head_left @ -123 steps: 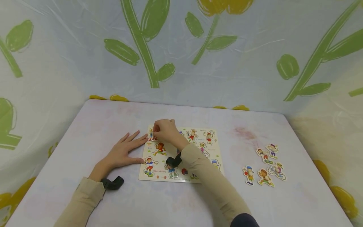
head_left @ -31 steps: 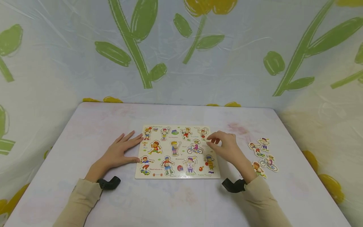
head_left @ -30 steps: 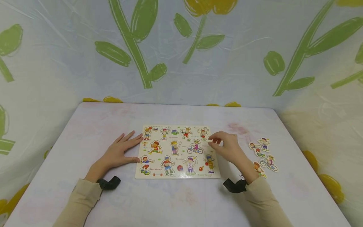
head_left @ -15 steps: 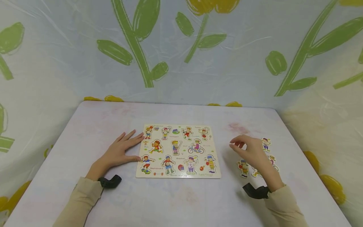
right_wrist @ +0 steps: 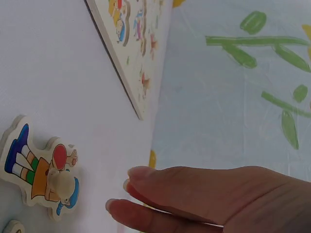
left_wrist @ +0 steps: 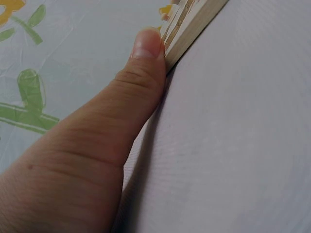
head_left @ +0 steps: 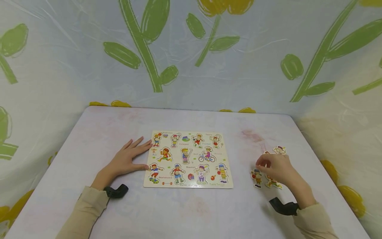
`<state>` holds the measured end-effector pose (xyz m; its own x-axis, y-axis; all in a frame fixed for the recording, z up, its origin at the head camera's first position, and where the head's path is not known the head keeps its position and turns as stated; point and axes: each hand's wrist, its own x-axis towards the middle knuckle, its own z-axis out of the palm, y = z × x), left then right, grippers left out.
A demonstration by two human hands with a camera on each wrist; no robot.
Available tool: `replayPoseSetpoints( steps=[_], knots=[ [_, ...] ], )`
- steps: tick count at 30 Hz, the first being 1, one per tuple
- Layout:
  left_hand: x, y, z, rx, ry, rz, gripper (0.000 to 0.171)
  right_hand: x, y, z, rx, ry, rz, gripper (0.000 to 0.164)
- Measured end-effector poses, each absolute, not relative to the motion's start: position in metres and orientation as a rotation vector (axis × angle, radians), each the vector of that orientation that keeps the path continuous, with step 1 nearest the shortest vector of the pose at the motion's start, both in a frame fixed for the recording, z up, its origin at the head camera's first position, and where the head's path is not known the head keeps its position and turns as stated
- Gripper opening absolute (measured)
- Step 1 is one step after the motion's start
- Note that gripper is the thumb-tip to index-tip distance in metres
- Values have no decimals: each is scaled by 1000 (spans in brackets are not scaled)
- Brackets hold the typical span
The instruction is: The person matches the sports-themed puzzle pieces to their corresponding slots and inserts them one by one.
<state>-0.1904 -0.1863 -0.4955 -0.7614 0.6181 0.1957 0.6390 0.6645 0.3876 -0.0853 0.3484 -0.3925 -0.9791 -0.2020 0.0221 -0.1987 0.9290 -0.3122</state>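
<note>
My left hand (head_left: 125, 161) lies with fingers spread at the left edge of a wooden peg puzzle board (head_left: 176, 159). Its thumb (left_wrist: 146, 53) touches the board's side in the left wrist view. To the right of the board, my right hand (head_left: 277, 169) hovers over a group of loose puzzle pieces, thumb and fingertips a little apart with nothing between them. Nearest to these fingertips is the table tennis player piece (right_wrist: 39, 179), with a round knob on it. A runner piece (head_left: 273, 183) and a baseball player piece (head_left: 280, 150) show around the hand; others are partly hidden under it.
The board carries printed sports figures with words beside them. It lies on a pale cloth-covered table (head_left: 179, 212) with a flowered sheet (head_left: 238, 73) hanging behind. A black wrist mount (head_left: 283, 207) sticks out below the right hand; another (head_left: 116, 191) is at the left wrist.
My right hand was over the board's upper left, then near its right edge; it has moved right to the loose pieces. The left hand stays at the board's left edge.
</note>
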Motion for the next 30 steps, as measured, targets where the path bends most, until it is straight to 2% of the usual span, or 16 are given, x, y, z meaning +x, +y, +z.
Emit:
replayPoseSetpoints(
  steps=[9, 30],
  knots=[
    [-191, -187, -497, -1069, -2822, -690, 92, -79, 352, -402, -352, 2902, -529, 11],
    [-191, -186, -496, -1083, -2802, -688, 90, -84, 345, -412, -160, 2905, -541, 15]
  ],
)
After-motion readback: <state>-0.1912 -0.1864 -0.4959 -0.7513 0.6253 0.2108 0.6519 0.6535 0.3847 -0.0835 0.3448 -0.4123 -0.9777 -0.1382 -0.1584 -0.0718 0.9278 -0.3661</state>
